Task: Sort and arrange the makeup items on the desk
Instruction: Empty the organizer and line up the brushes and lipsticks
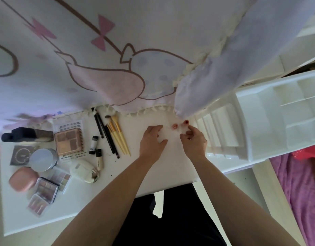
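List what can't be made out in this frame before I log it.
- Head view, right hand: curled fingers hide whether its grip holds anything.
- Head view, pink-topped item and red-topped item: clear bodies vanish against the white desk.
- Head view, palettes at the near-left corner: blurred.
- Head view, desk's far edge: covered by the hanging cloth.

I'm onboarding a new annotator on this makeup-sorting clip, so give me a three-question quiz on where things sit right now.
1. True or false: the yellow-handled brushes lie on the desk, outside the white organizer.
2. The pink compact lies: A at the desk's left end; B in the organizer; C under a hand.
3. Fill in: the black pencils lie just ___ of the brushes.
Key: 1 true; 2 A; 3 left.
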{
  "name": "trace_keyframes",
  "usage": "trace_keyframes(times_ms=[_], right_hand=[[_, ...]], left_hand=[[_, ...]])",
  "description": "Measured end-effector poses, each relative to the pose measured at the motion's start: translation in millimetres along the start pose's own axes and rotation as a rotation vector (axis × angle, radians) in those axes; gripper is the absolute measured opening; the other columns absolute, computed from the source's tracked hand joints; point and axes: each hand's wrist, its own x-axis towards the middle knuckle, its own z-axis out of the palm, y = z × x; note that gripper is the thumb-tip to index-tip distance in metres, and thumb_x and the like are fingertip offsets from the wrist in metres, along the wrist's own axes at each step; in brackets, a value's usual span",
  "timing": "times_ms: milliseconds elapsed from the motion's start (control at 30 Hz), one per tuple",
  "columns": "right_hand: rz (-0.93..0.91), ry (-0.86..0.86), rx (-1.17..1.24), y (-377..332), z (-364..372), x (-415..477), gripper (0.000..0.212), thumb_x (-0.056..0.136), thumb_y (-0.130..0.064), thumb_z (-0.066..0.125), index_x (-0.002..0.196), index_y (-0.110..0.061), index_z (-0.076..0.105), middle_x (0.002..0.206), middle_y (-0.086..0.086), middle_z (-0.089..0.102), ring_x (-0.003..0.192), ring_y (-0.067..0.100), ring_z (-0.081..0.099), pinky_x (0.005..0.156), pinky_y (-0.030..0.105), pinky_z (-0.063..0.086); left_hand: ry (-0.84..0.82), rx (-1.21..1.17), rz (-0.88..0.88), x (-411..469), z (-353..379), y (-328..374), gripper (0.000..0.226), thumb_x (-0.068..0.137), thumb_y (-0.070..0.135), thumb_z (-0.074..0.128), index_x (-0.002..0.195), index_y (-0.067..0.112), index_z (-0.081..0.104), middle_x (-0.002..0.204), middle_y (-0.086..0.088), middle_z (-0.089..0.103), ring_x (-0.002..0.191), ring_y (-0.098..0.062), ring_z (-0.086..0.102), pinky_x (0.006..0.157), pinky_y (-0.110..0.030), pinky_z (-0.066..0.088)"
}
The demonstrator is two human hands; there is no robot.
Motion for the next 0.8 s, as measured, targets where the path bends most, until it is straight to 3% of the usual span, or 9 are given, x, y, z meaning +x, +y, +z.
trace_keyframes(times_ms=[67, 200, 300, 467, 633, 800], right_hand=[[0.025, -0.031, -0.013, -2, -1, -5, 0.054, 0.088, -0.021, 0.069, 0.139, -0.019, 0.052, 0.110, -0.001, 0.064, 0.096, 0.012, 0.058, 0.076, 0.014, 0.037], [0.068, -0.084, -0.083, -4, 1, -22, 0.065, 0.084, -0.024, 0.072, 0.142, -0.014, 0.045, 0.117, 0.005, 0.061, 0.107, 0.023, 0.058, 0.088, 0.027, 0.041], [0.071, -0.128, -0.109, -7, 13, -44, 0.055, 0.084, -0.025, 0.071, 0.132, -0.013, 0.048, 0.121, 0.009, 0.059, 0.113, 0.026, 0.057, 0.092, 0.032, 0.042], [-0.089, -0.240, -0.206, -24, 56, -86, 0.038, 0.085, -0.026, 0.069, 0.118, -0.013, 0.054, 0.115, 0.007, 0.056, 0.109, 0.024, 0.055, 0.093, 0.032, 0.041], [-0.263, -0.337, -0.285, -51, 94, -114, 0.032, 0.092, -0.028, 0.062, 0.122, -0.020, 0.054, 0.118, 0.003, 0.049, 0.093, 0.015, 0.053, 0.083, 0.026, 0.041], [-0.393, -0.465, -0.393, -65, 124, -136, 0.044, 0.098, -0.022, 0.050, 0.141, -0.029, 0.044, 0.128, 0.005, 0.048, 0.109, 0.023, 0.059, 0.092, 0.036, 0.050]], left_hand=[[-0.006, 0.006, -0.009, -12, -11, -10, 0.054, 0.083, 0.026, 0.072, 0.133, 0.025, 0.053, 0.127, 0.007, 0.050, 0.098, -0.006, 0.052, 0.088, -0.020, 0.044], [0.047, 0.086, 0.019, -45, -36, -33, 0.048, 0.085, 0.031, 0.068, 0.131, 0.025, 0.054, 0.129, 0.005, 0.049, 0.115, -0.015, 0.051, 0.097, -0.033, 0.046], [0.150, 0.175, 0.032, -71, -58, -52, 0.047, 0.086, 0.029, 0.067, 0.130, 0.021, 0.056, 0.131, 0.000, 0.050, 0.122, -0.021, 0.046, 0.101, -0.039, 0.041], [0.229, 0.246, -0.078, -105, -97, -91, 0.049, 0.086, 0.027, 0.065, 0.133, 0.019, 0.051, 0.135, -0.004, 0.046, 0.126, -0.028, 0.043, 0.103, -0.045, 0.040], [0.301, 0.211, -0.152, -130, -121, -126, 0.043, 0.081, 0.018, 0.068, 0.123, 0.015, 0.058, 0.127, -0.011, 0.051, 0.113, -0.035, 0.049, 0.091, -0.048, 0.047], [0.300, 0.245, -0.190, -134, -126, -134, 0.029, 0.089, 0.025, 0.062, 0.115, 0.014, 0.065, 0.114, -0.008, 0.061, 0.107, -0.030, 0.055, 0.084, -0.041, 0.049]])
